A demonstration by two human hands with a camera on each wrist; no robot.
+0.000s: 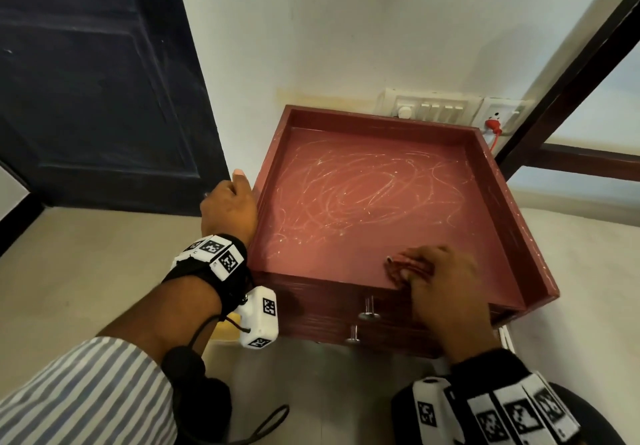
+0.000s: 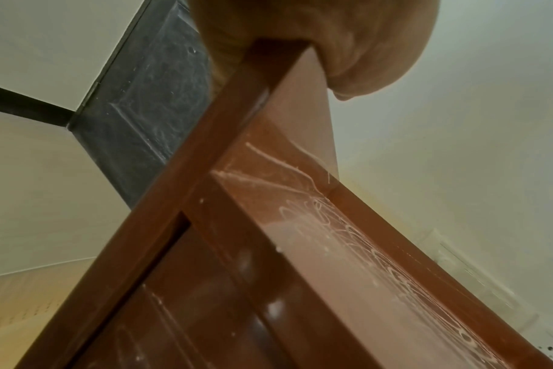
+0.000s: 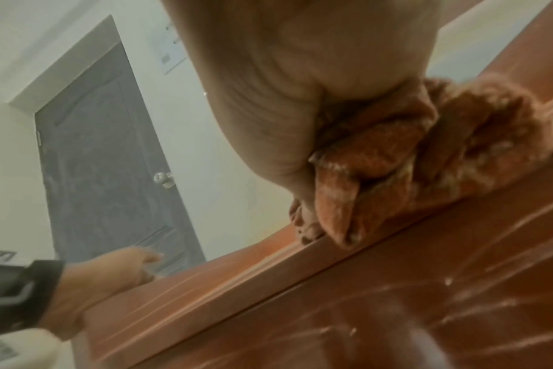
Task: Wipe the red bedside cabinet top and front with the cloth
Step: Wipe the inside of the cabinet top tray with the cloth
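The red bedside cabinet (image 1: 367,202) stands against the wall, its recessed top covered in pale scribble marks. My right hand (image 1: 440,281) grips a bunched reddish cloth (image 1: 405,266) at the top's front edge, right of centre; the right wrist view shows the cloth (image 3: 395,159) pressed on that edge. My left hand (image 1: 230,207) holds the cabinet's left rim (image 2: 269,75), thumb on the inner side and palm outside. The cabinet front (image 1: 346,320) below carries two metal knobs (image 1: 369,309).
A dark blue door (image 1: 97,80) lies left of the cabinet. A white switch panel (image 1: 433,106) and a socket with a red plug (image 1: 493,124) sit on the wall behind. A dark wooden frame (image 1: 571,80) rises at the right. Grey floor lies in front.
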